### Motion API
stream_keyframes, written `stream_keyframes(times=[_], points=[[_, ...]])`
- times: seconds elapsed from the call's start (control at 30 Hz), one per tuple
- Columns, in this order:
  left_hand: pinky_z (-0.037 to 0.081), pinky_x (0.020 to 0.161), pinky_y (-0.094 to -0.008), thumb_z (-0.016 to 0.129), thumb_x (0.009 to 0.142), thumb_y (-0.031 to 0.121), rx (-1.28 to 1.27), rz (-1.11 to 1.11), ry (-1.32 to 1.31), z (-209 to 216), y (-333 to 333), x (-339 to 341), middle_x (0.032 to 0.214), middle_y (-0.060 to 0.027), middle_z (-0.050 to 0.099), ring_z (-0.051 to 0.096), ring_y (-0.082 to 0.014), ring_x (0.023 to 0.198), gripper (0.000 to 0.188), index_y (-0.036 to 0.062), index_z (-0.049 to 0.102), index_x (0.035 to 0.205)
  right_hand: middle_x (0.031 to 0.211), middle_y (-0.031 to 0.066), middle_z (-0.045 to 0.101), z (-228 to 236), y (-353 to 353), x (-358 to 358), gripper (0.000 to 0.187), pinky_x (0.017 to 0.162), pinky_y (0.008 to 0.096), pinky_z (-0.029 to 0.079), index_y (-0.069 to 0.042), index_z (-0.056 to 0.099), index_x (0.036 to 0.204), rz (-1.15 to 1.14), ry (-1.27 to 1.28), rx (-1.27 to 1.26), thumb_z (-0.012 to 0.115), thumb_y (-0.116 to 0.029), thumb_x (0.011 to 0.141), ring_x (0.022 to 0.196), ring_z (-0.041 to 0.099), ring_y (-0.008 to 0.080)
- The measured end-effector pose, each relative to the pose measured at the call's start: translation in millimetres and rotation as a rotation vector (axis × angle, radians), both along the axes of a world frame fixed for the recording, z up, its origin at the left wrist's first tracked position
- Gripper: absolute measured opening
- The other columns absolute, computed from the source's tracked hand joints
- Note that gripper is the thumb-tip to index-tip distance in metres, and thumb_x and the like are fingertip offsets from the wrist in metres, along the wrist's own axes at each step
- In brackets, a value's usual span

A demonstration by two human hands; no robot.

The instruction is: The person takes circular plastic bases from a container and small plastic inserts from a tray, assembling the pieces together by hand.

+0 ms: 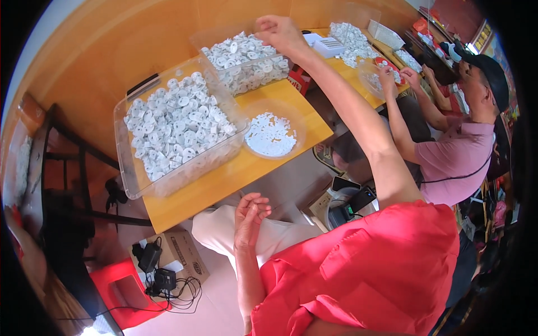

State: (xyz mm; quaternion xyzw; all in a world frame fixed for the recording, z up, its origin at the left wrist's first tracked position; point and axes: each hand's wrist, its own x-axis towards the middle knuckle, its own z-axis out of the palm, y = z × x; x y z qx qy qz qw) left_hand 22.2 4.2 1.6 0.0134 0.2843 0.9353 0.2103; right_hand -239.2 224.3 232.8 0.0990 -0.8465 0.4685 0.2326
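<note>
My right arm stretches across the table to the far clear bin (255, 73), heaped with small white round plastic parts. Over its right rim hovers my right hand (282, 38), fingers bent together; whatever they hold is hidden. My left hand (250, 219) is held above my lap, in front of the table edge, its fingers curled with the thumb pressed to them. I cannot make out anything in it. Between my hands, a round clear dish (301, 124) holds many tiny white pieces. On the left, a larger clear bin (124, 162) is full of similar white round parts.
A co-worker (457, 151) in pink sits at right, hands over another dish. White parts (352, 42) are piled on the far table, near a white box (328, 47). Below lie a red stool (120, 291), a cardboard box (188, 255) and black adapters (165, 279) with cables.
</note>
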Motion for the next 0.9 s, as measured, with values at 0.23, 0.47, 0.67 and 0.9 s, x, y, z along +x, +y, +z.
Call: stream_keyframes(times=[0.23, 0.47, 0.67, 0.9], points=[[0.051, 0.076, -0.0286, 0.058, 0.086, 0.013, -0.042, 0.011, -0.024, 2.4, -2.8, -1.6, 0.098, -0.0103, 0.060, 0.060, -0.0173, 0.083, 0.026, 0.0031, 0.051, 0.109, 0.089, 0.0055, 0.061, -11.0, -43.1, 85.1, 0.021, 0.065, 0.0249, 0.047, -0.002, 0.062, 0.098, 0.232, 0.185, 0.037, 0.062, -0.008, 0.078, 0.074, 0.058, 0.0122], [0.049, 0.078, -0.0268, 0.057, 0.087, 0.015, -0.074, -0.075, -0.009, 9.2, -0.2, -3.9, 0.099, -0.0082, 0.059, 0.059, -0.0152, 0.085, 0.023, 0.0063, 0.052, 0.108, 0.064, 0.0087, 0.059, 61.5, -47.5, 217.6, 0.050, 0.072, 0.0353, 0.048, 0.002, 0.058, 0.084, 0.025, 1.489, 0.620, 0.036, -0.042, 0.091, 0.082, 0.058, 0.0214], [0.048, 0.079, -0.0270, 0.058, 0.087, 0.018, -0.127, -0.029, -0.047, -0.2, -5.6, 1.5, 0.099, -0.0064, 0.057, 0.057, -0.0146, 0.088, 0.022, 0.0078, 0.053, 0.106, 0.127, 0.0121, 0.045, 54.1, -87.2, 284.8, 0.038, 0.100, 0.0404, 0.028, -0.008, 0.046, 0.121, 0.126, 1.962, 0.162, 0.050, -0.027, 0.087, 0.122, 0.036, 0.0246], [0.048, 0.079, -0.0269, 0.058, 0.087, 0.018, -0.135, -0.039, -0.050, 0.1, 1.2, -2.8, 0.097, -0.0060, 0.058, 0.058, -0.0144, 0.087, 0.021, 0.0076, 0.053, 0.105, 0.115, 0.0097, 0.048, 53.6, -70.7, 279.0, 0.032, 0.094, 0.0391, 0.032, -0.009, 0.050, 0.112, 0.299, 1.935, -0.168, 0.046, -0.031, 0.089, 0.111, 0.042, 0.0225]])
